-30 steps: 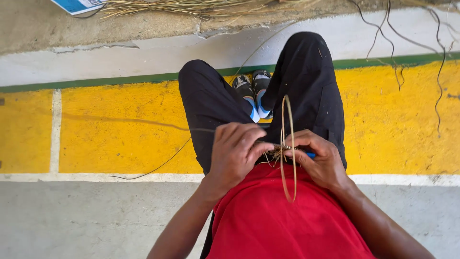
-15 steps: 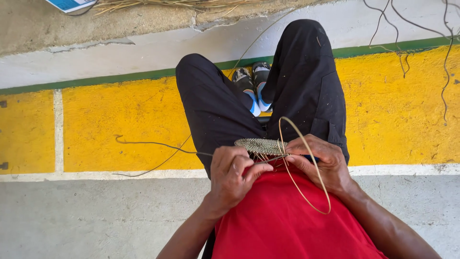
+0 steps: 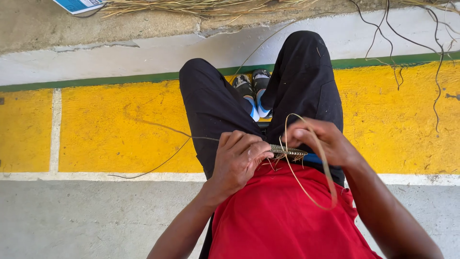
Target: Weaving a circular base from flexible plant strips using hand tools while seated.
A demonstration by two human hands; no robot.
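Observation:
I sit with black trousers and a red shirt, both hands in my lap. My left hand (image 3: 237, 160) grips the near end of a small woven fibre braid (image 3: 287, 151), fingers curled over it. My right hand (image 3: 322, 140) pinches the braid's other end and holds a thin tan strand (image 3: 326, 172) that loops out and down over my shirt. A long loose fibre (image 3: 160, 165) trails from my left hand across the yellow floor to the left.
My shoes (image 3: 254, 91) rest between my knees on a yellow painted strip (image 3: 115, 129) edged by a green line. A bundle of dry straw (image 3: 201, 7) and a blue-and-white package (image 3: 79, 5) lie on the concrete ledge beyond. Dark thin roots (image 3: 436, 62) hang at right.
The strand's loop has swung from upright in front of my hands to a wider loop hanging down over my shirt. My right hand has lifted slightly; the left stays on the braid.

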